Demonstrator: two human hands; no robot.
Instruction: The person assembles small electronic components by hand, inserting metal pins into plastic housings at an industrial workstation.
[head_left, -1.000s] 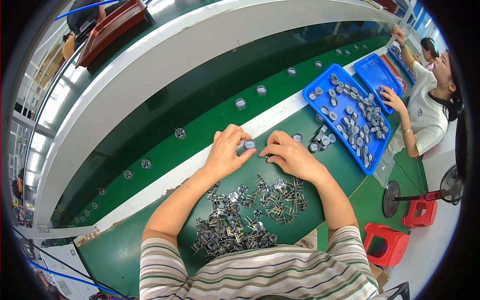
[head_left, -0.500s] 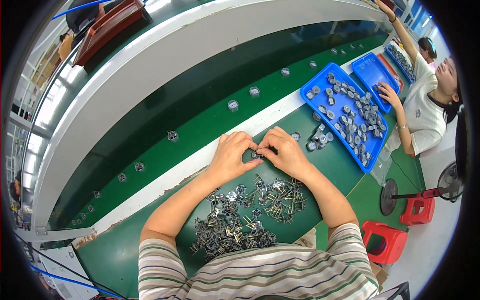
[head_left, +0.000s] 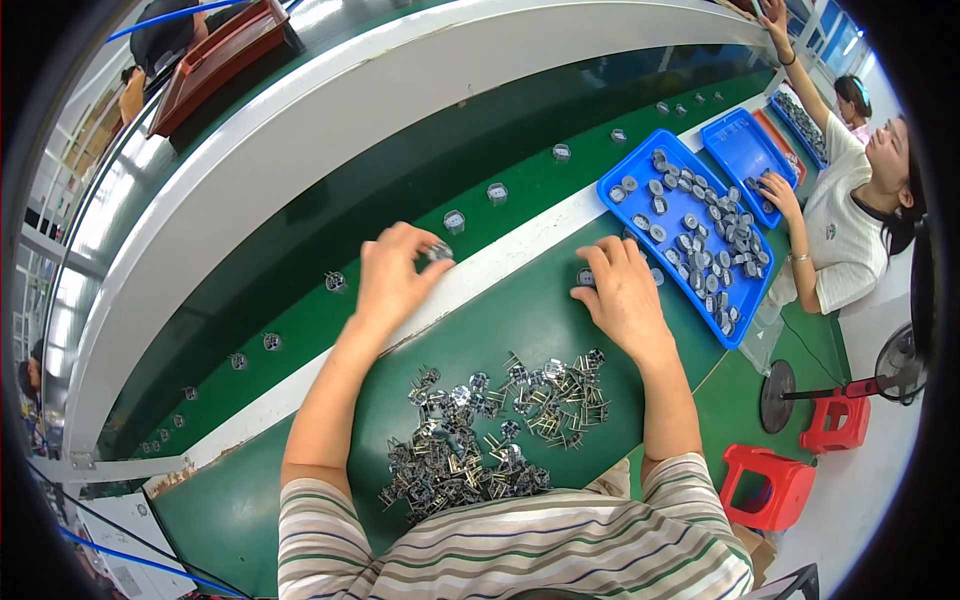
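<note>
My left hand [head_left: 393,274] is over the white edge of the green belt. Its thumb and fingers pinch a small round grey part [head_left: 439,252]. My right hand [head_left: 622,298] is on the green table near the blue tray, its thumb and forefinger around a round grey cap [head_left: 585,277]; whether the cap is lifted cannot be told. Between my forearms lies a heap of small metal parts with prongs [head_left: 440,465]. A looser cluster of them with brass-coloured pins [head_left: 565,405] lies to its right.
Along the green belt [head_left: 390,240] round parts sit spaced in a line. A blue tray [head_left: 612,205] of grey caps stands at the right, a second blue tray [head_left: 735,140] behind it. A co-worker [head_left: 845,220] reaches into that one. Red stools [head_left: 765,490] and a fan [head_left: 895,362] stand at the right.
My hands, which were together over a small part, have come apart. The left has carried a round part up-left to the belt edge; the right has moved right to a cap. Belt parts have shifted left.
</note>
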